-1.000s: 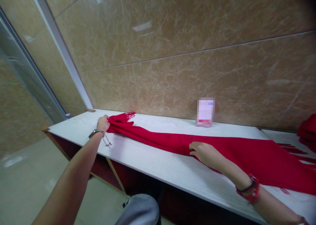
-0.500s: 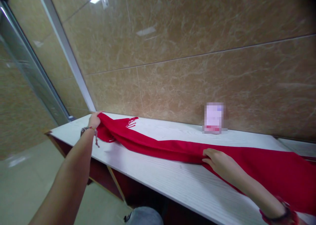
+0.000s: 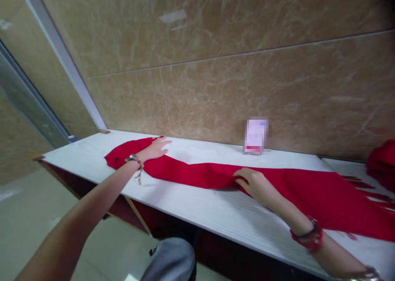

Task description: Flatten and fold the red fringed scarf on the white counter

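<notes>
A long red scarf (image 3: 200,175) stretches across the white tabletop, bunched narrow on the left and spread wider on the right, where its fringe shows. My left hand (image 3: 155,148) is over the folded left end near the fringe there, fingers spread and reaching toward the wall side. At the middle of the scarf, my right hand (image 3: 250,182) pinches the near edge between thumb and fingers. The left end curves back on itself beneath my left wrist.
Leaning on the marbled wall (image 3: 203,100) is a small pale blurred-out item (image 3: 255,135). More red fabric (image 3: 382,163) lies bundled at the far right. The white counter (image 3: 185,209) has open compartments below, and my knee (image 3: 173,258) is close to its front.
My left hand first pulled the scarf's left end outward, then let go and moved right over the fringe. The left end now lies rounded. My right hand keeps its hold.
</notes>
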A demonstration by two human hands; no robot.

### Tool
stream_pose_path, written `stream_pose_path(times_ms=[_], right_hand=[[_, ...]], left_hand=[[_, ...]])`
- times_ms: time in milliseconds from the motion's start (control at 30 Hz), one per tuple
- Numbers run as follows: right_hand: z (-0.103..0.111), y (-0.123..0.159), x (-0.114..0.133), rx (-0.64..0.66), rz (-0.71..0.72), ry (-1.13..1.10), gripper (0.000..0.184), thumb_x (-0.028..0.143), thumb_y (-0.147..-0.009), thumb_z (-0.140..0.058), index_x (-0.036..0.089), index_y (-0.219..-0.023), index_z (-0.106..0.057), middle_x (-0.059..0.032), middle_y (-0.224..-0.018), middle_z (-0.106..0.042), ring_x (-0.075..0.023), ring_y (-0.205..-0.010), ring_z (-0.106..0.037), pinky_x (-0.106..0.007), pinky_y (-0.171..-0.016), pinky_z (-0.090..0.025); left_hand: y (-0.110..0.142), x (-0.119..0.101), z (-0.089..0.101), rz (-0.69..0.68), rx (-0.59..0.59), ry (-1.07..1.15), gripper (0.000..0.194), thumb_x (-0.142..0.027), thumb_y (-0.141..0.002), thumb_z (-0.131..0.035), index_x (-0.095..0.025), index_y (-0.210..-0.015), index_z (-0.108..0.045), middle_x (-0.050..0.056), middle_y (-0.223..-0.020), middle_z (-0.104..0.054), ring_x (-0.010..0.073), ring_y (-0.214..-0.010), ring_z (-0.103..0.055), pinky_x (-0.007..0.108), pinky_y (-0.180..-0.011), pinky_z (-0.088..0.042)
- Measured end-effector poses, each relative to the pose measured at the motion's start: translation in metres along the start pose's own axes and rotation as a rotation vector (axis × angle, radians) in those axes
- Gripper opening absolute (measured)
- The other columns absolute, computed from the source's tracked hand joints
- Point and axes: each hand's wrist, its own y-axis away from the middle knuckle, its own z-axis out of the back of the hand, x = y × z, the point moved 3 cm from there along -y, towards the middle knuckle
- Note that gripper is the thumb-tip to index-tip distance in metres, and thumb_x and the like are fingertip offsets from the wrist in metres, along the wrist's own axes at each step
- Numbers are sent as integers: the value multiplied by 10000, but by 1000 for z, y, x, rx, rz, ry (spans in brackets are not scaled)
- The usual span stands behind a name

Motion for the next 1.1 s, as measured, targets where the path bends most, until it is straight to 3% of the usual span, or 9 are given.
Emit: stream_pose_path(times_ms=[33,100,133,200,300,433,667,867,1100], right_hand=[[2,0,2,-4,15,-13,206,147,-806,-460,174,-890,-646,-72,-897,-663,-189,-816,-612,-301,-751,-471],[4,2,6,1,60,-28,204,140,-811,-462,177,-878,-652,-65,-883,-658,-181,-811,-607,-298,-752,-470],[6,3,9,7,81,-33,204,136,-813,-464,178,-878,-653,-62,-882,-654,-176,-811,-603,-295,-752,-469],[9,6,14,13,102,-35,202,130,-816,-470,177,-885,-653,-60,-880,-645,-166,-808,-597,-283,-747,-466],[14,13,20,13,108,-11,196,128,-817,-482,170,-900,-655,-62,-877,-634,-158,-806,-588,-265,-739,-460],[18,23,25,13,153,42,218,121,-825,-474,182,-913,-663,-57,-875,-626,-147,-808,-579,-243,-732,-450],[6,35,30,95,278,119,297,122,-839,-445,215,-1036,-648,-65,-894,-604,-153,-781,-571,-237,-679,-445],[4,43,17,75,206,162,374,83,-815,-416,162,-1138,-588,-121,-1059,-596,-200,-977,-545,-309,-844,-446],[-4,75,-13,198,221,265,503,4,-797,-312,46,-1283,-432,-176,-1312,-452,-222,-1226,-395,-349,-1012,-341]], left_hand=[[1,-32,-2,-141,45,40,462,-333,-840,-495,-278,-1291,-410,3,-1392,-364,180,-1264,-319,295,-1034,-260],[8,-98,-4,-549,141,203,526,-382,-834,-510,-239,-1322,-377,29,-1408,-339,195,-1302,-250,299,-1047,-231],[13,-124,-4,-656,170,265,541,-387,-821,-533,-223,-1316,-387,41,-1396,-360,202,-1302,-248,297,-1042,-235],[20,-164,-4,-763,239,350,547,-341,-792,-584,-200,-1294,-417,67,-1319,-458,200,-1225,-374,279,-994,-294],[26,-192,-6,-829,321,352,388,-235,-760,-614,-179,-1139,-554,54,-1091,-608,174,-999,-536,247,-871,-376],[32,-192,-5,-816,289,264,143,-177,-754,-585,-159,-890,-624,25,-862,-620,148,-807,-549,230,-757,-395],[47,-192,-5,-770,403,154,409,-231,-747,-614,-205,-1141,-507,35,-1118,-576,174,-990,-526,250,-864,-372],[60,-189,-2,-874,83,-190,107,-179,-809,-524,-197,-892,-589,33,-871,-612,163,-827,-563,277,-824,-379],[89,-167,-33,-758,45,-350,284,-47,-810,-435,-202,-1010,-562,74,-968,-594,174,-829,-597,280,-737,-431]])
